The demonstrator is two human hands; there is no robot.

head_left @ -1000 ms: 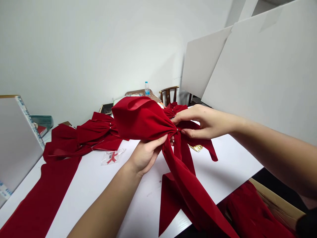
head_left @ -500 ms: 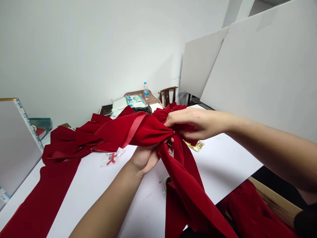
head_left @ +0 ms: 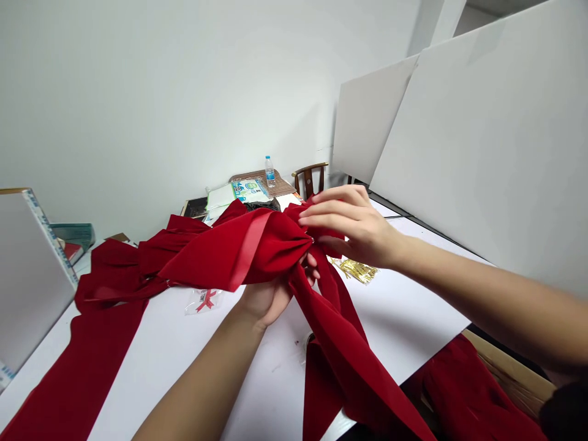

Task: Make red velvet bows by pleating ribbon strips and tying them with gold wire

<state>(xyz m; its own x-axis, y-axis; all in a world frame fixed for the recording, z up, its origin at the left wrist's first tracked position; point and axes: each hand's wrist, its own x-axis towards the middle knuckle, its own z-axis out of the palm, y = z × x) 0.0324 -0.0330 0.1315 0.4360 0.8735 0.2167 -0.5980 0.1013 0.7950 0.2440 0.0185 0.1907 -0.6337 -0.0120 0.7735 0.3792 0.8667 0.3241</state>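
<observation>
A large red velvet bow (head_left: 271, 245) is held up over the white table, its loops gathered tight at the middle and its long tails hanging toward me. From beneath, my left hand (head_left: 271, 300) grips the bow near its gathered centre, fingers curled up around it. My right hand (head_left: 353, 223) lies on the far side with its fingers stretched out along the right loop, near the centre; its thumb is partly hidden. Further left, more red bows (head_left: 156, 257) lie on the table, one with a long tail (head_left: 87, 367) reaching the front edge.
Gold twist ties (head_left: 356, 269) and a clear plastic bag with a red bow print (head_left: 203, 300) lie on the white table (head_left: 271, 392). A water bottle (head_left: 269, 171) and a wooden chair (head_left: 310, 179) stand behind. Red fabric (head_left: 473, 386) fills a cardboard box at lower right.
My right hand has loosened from a pinch at the bow's centre, and its fingers have stretched out and lifted a little. The bow has shifted slightly left in view.
</observation>
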